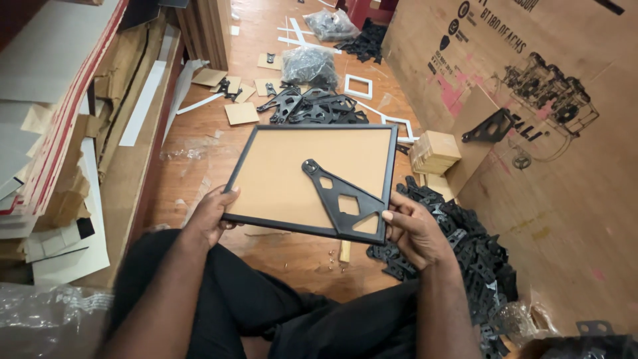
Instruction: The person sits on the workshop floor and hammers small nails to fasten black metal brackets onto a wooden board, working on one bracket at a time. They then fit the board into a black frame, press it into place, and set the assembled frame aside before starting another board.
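Both hands grip one thing: the left hand [211,216] is closed on the lower left corner of a black rectangular picture frame with a brown fibreboard back [311,181], and the right hand [413,231] clamps its lower right corner, thumb on the edge. Held face down above the person's lap, the frame carries a flat black plastic easel stand with cut-outs [340,198] on its back. Just right of it, on the wooden floor [199,166], lies a heap of loose black plastic stands [465,246]; beyond it another pile [312,106] and a stack of small brown boards [434,151].
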